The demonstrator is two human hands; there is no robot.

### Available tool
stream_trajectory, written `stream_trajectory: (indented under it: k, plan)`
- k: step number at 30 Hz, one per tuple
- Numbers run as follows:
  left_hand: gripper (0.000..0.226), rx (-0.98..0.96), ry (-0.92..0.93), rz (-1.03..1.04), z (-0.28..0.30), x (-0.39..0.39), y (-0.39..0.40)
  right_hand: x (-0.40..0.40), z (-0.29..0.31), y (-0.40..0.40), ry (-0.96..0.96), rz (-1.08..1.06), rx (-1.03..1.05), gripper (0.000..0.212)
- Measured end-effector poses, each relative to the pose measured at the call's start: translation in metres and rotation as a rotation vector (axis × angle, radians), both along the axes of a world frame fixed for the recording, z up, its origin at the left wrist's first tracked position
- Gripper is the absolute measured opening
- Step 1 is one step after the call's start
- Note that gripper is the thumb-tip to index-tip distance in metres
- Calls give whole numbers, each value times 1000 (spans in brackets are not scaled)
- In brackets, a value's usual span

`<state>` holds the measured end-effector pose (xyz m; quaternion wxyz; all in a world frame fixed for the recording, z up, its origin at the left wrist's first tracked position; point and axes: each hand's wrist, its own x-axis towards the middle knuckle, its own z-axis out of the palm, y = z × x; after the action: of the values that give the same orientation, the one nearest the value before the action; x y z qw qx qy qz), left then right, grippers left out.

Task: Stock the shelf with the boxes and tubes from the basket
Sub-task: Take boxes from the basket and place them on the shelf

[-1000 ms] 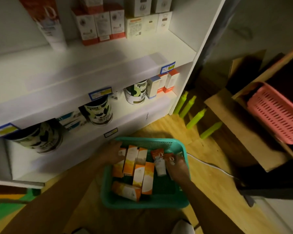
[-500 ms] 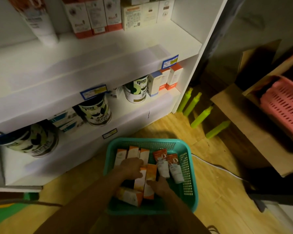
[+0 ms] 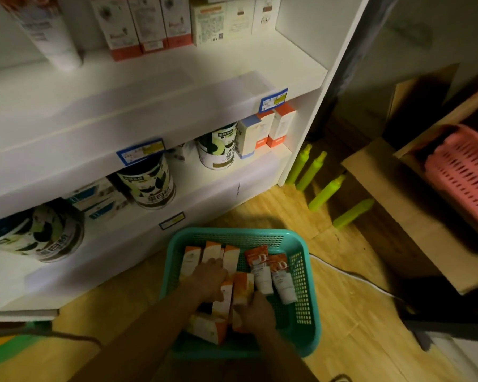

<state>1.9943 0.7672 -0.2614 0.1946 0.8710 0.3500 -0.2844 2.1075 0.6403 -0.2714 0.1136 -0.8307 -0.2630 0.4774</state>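
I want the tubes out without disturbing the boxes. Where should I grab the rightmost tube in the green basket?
Grip the rightmost tube across its white lower body, coming from above and from the right. It lies flat, orange end toward the shelf, with bare mesh of the basket on its right, while the second tube lies close against its left. Both hands are busy among the boxes.

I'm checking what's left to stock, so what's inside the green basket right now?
The basket holds orange-and-white boxes and two tubes. Both hands, left hand and right hand, cover some boxes, so no exact count.
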Motion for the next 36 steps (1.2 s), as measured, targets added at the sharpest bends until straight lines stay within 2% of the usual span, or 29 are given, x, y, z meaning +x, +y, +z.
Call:
stream_trajectory:
  k: [3, 7, 12, 18, 21, 27, 30, 36]
  plan:
    - [44, 26, -12, -7, 1, 5, -5, 1, 1, -5, -3, -48, 13, 38]
    - [52, -118, -52, 59, 13, 6, 1, 9, 3, -8, 77, -153, 19, 52]
    - [49, -221, -138, 210, 37, -2, 15, 19, 23, 1, 211, -281, 92, 56]
    - [50, -228, -256, 242, 106, -8, 40, 21, 74, 18, 258, -240, 274, 41]
    - [39, -241, -336, 255, 145, -14, 40, 23, 105, 27, 209, -188, 342, 38]
    - [39, -33, -392, 235, 227, -49, 42, 19, 175, 43, 125, -209, 528, 21]
    - [38, 68, -465, 229, 284, -72, 45, 7, 213, 51, 148, -234, 628, 21]
    - [45, 208, -637, 389, 374, -110, 40, -17, 290, 58, 272, -241, 779, 32]
